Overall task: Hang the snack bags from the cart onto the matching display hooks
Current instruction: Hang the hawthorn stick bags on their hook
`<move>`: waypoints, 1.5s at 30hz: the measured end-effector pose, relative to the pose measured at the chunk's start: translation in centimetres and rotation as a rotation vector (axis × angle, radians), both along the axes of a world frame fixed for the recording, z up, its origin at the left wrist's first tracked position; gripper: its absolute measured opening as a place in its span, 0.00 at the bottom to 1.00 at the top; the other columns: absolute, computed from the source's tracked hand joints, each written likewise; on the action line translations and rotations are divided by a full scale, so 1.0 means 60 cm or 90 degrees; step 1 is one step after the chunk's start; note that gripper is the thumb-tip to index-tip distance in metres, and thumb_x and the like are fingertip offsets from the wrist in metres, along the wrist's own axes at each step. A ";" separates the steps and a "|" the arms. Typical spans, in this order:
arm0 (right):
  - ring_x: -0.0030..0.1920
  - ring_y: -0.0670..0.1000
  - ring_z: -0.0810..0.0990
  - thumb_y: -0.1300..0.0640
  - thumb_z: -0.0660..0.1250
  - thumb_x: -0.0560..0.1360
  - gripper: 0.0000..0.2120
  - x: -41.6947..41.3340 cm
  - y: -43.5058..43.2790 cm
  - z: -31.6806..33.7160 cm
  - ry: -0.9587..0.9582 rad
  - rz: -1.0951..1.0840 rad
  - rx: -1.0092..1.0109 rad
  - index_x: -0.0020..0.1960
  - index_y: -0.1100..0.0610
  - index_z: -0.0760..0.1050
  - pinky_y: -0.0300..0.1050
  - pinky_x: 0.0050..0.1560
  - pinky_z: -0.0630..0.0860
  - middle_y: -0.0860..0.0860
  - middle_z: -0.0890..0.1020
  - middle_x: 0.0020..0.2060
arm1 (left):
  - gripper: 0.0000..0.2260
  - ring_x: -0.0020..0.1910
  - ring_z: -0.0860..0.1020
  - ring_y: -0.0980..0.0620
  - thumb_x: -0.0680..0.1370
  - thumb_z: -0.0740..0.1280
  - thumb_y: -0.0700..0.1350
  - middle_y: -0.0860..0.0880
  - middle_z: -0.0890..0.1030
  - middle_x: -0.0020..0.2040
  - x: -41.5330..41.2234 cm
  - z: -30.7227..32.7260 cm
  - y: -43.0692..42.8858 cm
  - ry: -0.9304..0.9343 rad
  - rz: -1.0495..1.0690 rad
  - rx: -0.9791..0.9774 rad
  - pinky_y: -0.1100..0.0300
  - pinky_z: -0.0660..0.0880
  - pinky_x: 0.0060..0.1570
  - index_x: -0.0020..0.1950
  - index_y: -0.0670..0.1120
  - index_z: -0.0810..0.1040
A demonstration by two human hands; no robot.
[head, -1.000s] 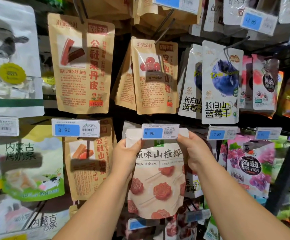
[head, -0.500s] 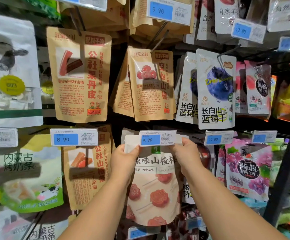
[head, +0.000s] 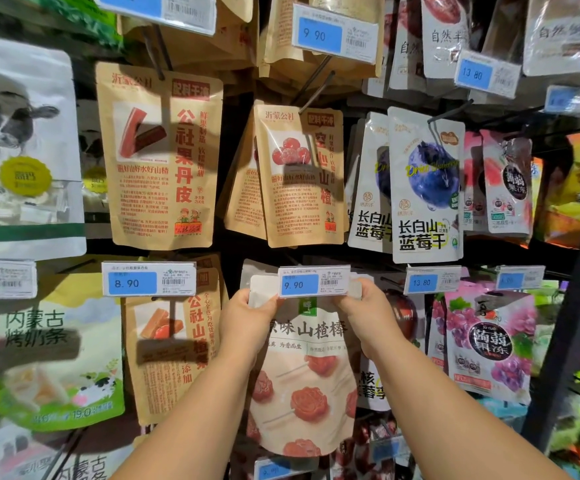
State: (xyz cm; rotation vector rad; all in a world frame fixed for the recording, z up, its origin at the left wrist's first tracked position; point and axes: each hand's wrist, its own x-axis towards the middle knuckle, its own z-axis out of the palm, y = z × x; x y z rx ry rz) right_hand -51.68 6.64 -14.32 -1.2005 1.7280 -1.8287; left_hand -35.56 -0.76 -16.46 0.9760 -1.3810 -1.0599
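Observation:
A white and peach snack bag (head: 304, 386) printed with red flower-shaped lollipops hangs in front of me, low in the middle of the display. My left hand (head: 247, 320) pinches its top left corner and my right hand (head: 368, 315) pinches its top right corner. The bag's top edge sits right behind the 9.90 price tag (head: 312, 282) at the tip of a display hook. The hook itself and the bag's hanging hole are hidden by the tag.
Kraft-paper hawthorn bags (head: 158, 157) hang above and to the left, blueberry bags (head: 425, 185) above right, a grape jelly bag (head: 489, 341) to the right, milk-strip bags (head: 49, 348) at left. A dark shelf post (head: 572, 306) runs down the right side.
The bag and both hands have shifted slightly up and closer to the 9.90 tag; the view has tilted a little upward. Both hands keep their pinch.

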 end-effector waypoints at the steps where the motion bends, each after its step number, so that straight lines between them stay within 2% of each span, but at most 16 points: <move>1: 0.50 0.49 0.83 0.61 0.71 0.74 0.09 0.002 0.002 0.000 0.012 0.000 0.002 0.48 0.48 0.77 0.44 0.49 0.78 0.46 0.84 0.46 | 0.06 0.44 0.81 0.54 0.72 0.74 0.50 0.55 0.83 0.44 0.004 0.002 0.000 -0.016 -0.008 -0.016 0.53 0.80 0.45 0.45 0.54 0.78; 4: 0.45 0.42 0.81 0.62 0.68 0.75 0.12 0.005 0.007 0.000 0.040 -0.005 0.004 0.55 0.50 0.77 0.31 0.34 0.71 0.44 0.83 0.46 | 0.07 0.44 0.80 0.56 0.74 0.73 0.48 0.55 0.82 0.45 0.011 0.008 0.007 -0.043 -0.024 -0.068 0.59 0.77 0.42 0.45 0.57 0.76; 6: 0.41 0.41 0.80 0.64 0.67 0.75 0.12 0.007 0.008 0.000 0.041 -0.009 -0.004 0.55 0.51 0.76 0.28 0.30 0.70 0.43 0.83 0.44 | 0.07 0.45 0.80 0.55 0.75 0.71 0.47 0.55 0.81 0.47 0.011 0.008 0.014 -0.061 -0.014 -0.094 0.61 0.75 0.40 0.51 0.55 0.76; 8: 0.39 0.43 0.80 0.67 0.65 0.75 0.12 0.008 0.010 -0.001 0.021 0.000 -0.028 0.50 0.50 0.76 0.32 0.33 0.73 0.43 0.83 0.41 | 0.15 0.45 0.80 0.53 0.76 0.70 0.46 0.55 0.80 0.50 0.010 0.009 0.017 -0.110 0.021 -0.132 0.59 0.76 0.39 0.60 0.56 0.73; 10: 0.39 0.45 0.81 0.68 0.66 0.75 0.13 0.008 0.010 -0.001 -0.013 0.015 -0.061 0.46 0.49 0.75 0.38 0.37 0.74 0.45 0.83 0.39 | 0.22 0.47 0.78 0.52 0.74 0.70 0.42 0.58 0.77 0.53 0.008 0.018 0.022 -0.154 0.030 -0.196 0.54 0.78 0.41 0.61 0.63 0.68; 12: 0.40 0.46 0.81 0.67 0.67 0.74 0.12 0.007 0.008 -0.002 -0.029 0.017 -0.083 0.46 0.50 0.76 0.41 0.40 0.74 0.45 0.84 0.39 | 0.27 0.55 0.74 0.55 0.71 0.70 0.38 0.61 0.71 0.58 0.005 0.030 0.027 -0.180 0.010 -0.244 0.54 0.76 0.50 0.63 0.63 0.70; 15: 0.41 0.47 0.82 0.67 0.69 0.74 0.11 0.006 0.004 -0.005 -0.031 0.011 -0.097 0.46 0.50 0.76 0.46 0.44 0.77 0.47 0.84 0.39 | 0.19 0.66 0.62 0.55 0.69 0.73 0.42 0.61 0.66 0.65 0.002 0.043 0.022 -0.266 0.054 -0.306 0.55 0.64 0.66 0.54 0.62 0.80; 18: 0.43 0.49 0.82 0.67 0.68 0.74 0.12 0.007 0.003 -0.004 -0.024 0.009 -0.100 0.46 0.50 0.77 0.50 0.49 0.78 0.47 0.85 0.40 | 0.14 0.67 0.61 0.54 0.70 0.75 0.45 0.60 0.67 0.66 -0.002 0.046 0.013 -0.286 0.029 -0.310 0.55 0.62 0.68 0.52 0.61 0.82; 20: 0.43 0.49 0.82 0.67 0.68 0.74 0.12 0.007 0.002 -0.005 -0.013 0.004 -0.100 0.46 0.50 0.76 0.50 0.49 0.78 0.48 0.85 0.41 | 0.13 0.65 0.64 0.54 0.71 0.75 0.45 0.60 0.70 0.61 -0.008 0.048 0.012 -0.253 -0.025 -0.304 0.59 0.64 0.64 0.54 0.57 0.82; 23: 0.42 0.49 0.82 0.68 0.67 0.74 0.13 0.010 0.002 -0.007 -0.004 -0.002 -0.099 0.45 0.50 0.76 0.49 0.47 0.78 0.47 0.85 0.39 | 0.13 0.53 0.76 0.58 0.73 0.72 0.39 0.58 0.78 0.52 -0.014 0.052 0.021 -0.146 -0.100 -0.231 0.75 0.70 0.45 0.55 0.53 0.81; 26: 0.41 0.50 0.82 0.68 0.67 0.74 0.12 0.012 0.003 -0.007 -0.008 -0.005 -0.100 0.45 0.50 0.76 0.49 0.46 0.78 0.47 0.85 0.38 | 0.14 0.42 0.76 0.65 0.74 0.71 0.37 0.61 0.78 0.44 -0.016 0.054 0.025 -0.090 -0.123 -0.195 0.79 0.69 0.35 0.52 0.54 0.78; 30: 0.41 0.50 0.82 0.68 0.68 0.74 0.12 0.013 0.007 -0.004 -0.001 -0.007 -0.098 0.44 0.50 0.76 0.51 0.48 0.78 0.46 0.85 0.37 | 0.15 0.41 0.76 0.68 0.73 0.72 0.37 0.62 0.79 0.43 -0.015 0.055 0.026 -0.080 -0.143 -0.190 0.79 0.69 0.34 0.52 0.55 0.78; 35: 0.41 0.50 0.83 0.66 0.69 0.75 0.09 0.010 0.019 -0.002 -0.005 0.012 -0.100 0.46 0.52 0.76 0.51 0.47 0.79 0.49 0.86 0.39 | 0.18 0.48 0.80 0.57 0.73 0.72 0.35 0.54 0.82 0.49 -0.013 0.050 0.016 -0.106 -0.124 -0.158 0.65 0.77 0.45 0.42 0.60 0.77; 38: 0.38 0.44 0.83 0.65 0.69 0.75 0.08 0.012 0.022 -0.002 0.001 0.014 -0.108 0.45 0.53 0.76 0.44 0.41 0.78 0.46 0.85 0.36 | 0.14 0.36 0.77 0.65 0.73 0.72 0.37 0.60 0.80 0.39 -0.015 0.052 0.022 -0.108 -0.156 -0.160 0.74 0.73 0.33 0.40 0.57 0.78; 40: 0.38 0.46 0.82 0.65 0.70 0.74 0.07 0.011 0.023 0.000 0.002 0.011 -0.113 0.44 0.54 0.76 0.44 0.41 0.77 0.47 0.85 0.36 | 0.15 0.29 0.75 0.66 0.74 0.71 0.35 0.61 0.78 0.34 -0.016 0.056 0.026 -0.096 -0.181 -0.153 0.75 0.70 0.27 0.38 0.56 0.77; 45: 0.40 0.49 0.84 0.64 0.70 0.75 0.05 0.005 0.028 0.002 0.006 0.028 -0.108 0.46 0.56 0.77 0.42 0.39 0.79 0.50 0.86 0.39 | 0.13 0.37 0.77 0.64 0.72 0.74 0.39 0.61 0.79 0.38 -0.017 0.057 0.029 -0.059 -0.187 -0.154 0.76 0.71 0.30 0.39 0.57 0.78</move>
